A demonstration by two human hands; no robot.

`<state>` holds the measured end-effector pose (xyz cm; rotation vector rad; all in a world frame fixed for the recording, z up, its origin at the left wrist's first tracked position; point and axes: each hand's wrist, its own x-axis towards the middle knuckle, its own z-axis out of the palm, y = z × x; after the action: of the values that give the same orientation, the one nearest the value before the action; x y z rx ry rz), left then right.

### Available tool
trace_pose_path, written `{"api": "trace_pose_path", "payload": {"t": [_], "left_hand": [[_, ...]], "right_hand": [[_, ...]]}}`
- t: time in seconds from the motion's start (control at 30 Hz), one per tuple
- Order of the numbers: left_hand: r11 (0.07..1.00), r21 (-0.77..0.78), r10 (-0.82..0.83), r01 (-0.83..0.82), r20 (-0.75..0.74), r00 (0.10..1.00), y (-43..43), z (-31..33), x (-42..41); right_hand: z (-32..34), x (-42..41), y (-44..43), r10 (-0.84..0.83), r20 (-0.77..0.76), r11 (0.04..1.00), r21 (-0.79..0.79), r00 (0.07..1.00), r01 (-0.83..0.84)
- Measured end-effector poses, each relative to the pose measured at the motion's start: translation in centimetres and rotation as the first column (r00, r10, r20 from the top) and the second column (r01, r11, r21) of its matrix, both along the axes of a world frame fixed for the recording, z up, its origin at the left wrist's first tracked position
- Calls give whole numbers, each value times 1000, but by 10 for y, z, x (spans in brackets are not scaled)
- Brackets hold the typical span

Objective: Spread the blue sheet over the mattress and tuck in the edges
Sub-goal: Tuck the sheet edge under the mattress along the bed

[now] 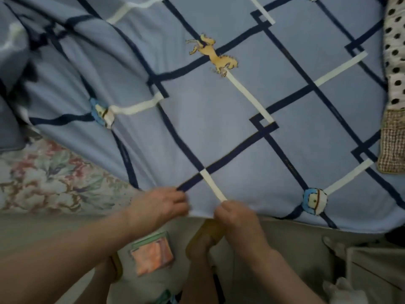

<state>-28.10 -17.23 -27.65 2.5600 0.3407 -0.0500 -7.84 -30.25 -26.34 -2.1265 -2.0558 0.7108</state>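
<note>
So, we had blue sheet [219,139] mostly spread over mattress [54,176] — left grip [162,202] and right grip [236,218] each pinched its near hem. Left part bunched, floral corner bare; tucking judged undone.

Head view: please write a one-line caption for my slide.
Left hand and right hand grip the near edge of the blue sheet over the floral mattress.

A pale beige floor [295,242] fills the bottom, with an orange and green packet [152,255] lying on it. At the right edge are a polka-dot fabric [395,40] and a brown woven cushion [392,141].
</note>
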Motion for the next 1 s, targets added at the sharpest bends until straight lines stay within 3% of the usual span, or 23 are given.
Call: {"api": "trace_pose_path", "payload": {"t": [0.13,0.23,0.4,0.53,0.63,0.77,0.87,1.0], "left_hand": [[991,-54,117,-123,-104,988,-29,-12,-13],[996,20,91,-90,-70,993,-33,-17,6],[989,92,119,-117,-15,993,-39,6,-34],[932,161,316,-325,76,946,-5,9,-97],[885,205,415,-419,64,908,39,5,-148],[841,295,465,-454,35,884,108,-6,-184],[862,340,382,-377,54,923,151,-22,-190],[879,320,333,-354,120,935,168,-43,-188]], "right_hand": [[-6,-16,-8,1,42,998,-66,999,2],[-11,-13,-6,-19,137,997,-74,990,30],[10,-53,-1,-24,-25,1000,-18,999,23],[24,-119,43,7,-167,996,89,986,8],[24,-179,91,22,-190,991,136,981,4],[9,-228,153,-50,-85,995,87,995,57],[-7,-241,184,-182,52,983,17,982,181],[-18,-249,189,-280,69,960,8,958,280]]}}
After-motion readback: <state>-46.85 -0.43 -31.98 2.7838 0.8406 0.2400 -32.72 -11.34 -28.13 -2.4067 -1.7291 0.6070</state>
